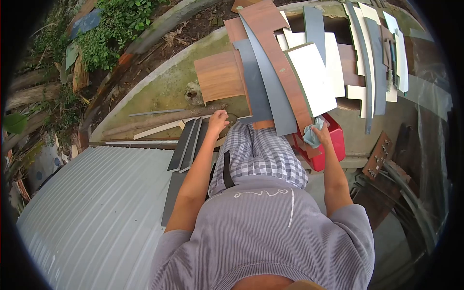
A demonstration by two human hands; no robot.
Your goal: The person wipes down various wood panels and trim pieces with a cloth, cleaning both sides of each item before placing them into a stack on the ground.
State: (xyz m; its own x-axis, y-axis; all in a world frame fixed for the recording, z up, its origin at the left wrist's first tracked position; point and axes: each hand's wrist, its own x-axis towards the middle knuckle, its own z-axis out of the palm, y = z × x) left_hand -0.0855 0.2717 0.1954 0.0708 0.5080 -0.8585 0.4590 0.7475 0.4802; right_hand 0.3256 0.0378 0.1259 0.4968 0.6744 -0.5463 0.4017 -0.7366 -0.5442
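In my right hand [322, 133] is a crumpled pale blue cloth [312, 135], gripped in the fingers. It hangs over the rim of a red plastic container [333, 150], close by my right thigh. My left hand [218, 122] is raised beside my left knee, fingers curled in, and nothing shows sticking out of it. Ahead of both hands lies a pile of cut boards: a long brown board [275, 63], grey boards [253, 82] and a white panel [311, 77]. A wood-grain board [220, 77] lies nearest beyond my left hand.
Corrugated metal sheeting [96, 208] covers the left. Dark strips [186, 142] and a log [154, 124] lie near my left arm. More boards [372, 63] lean at the far right. A brown board with metal fittings [377, 154] and clear plastic sheeting [435, 145] stand right.
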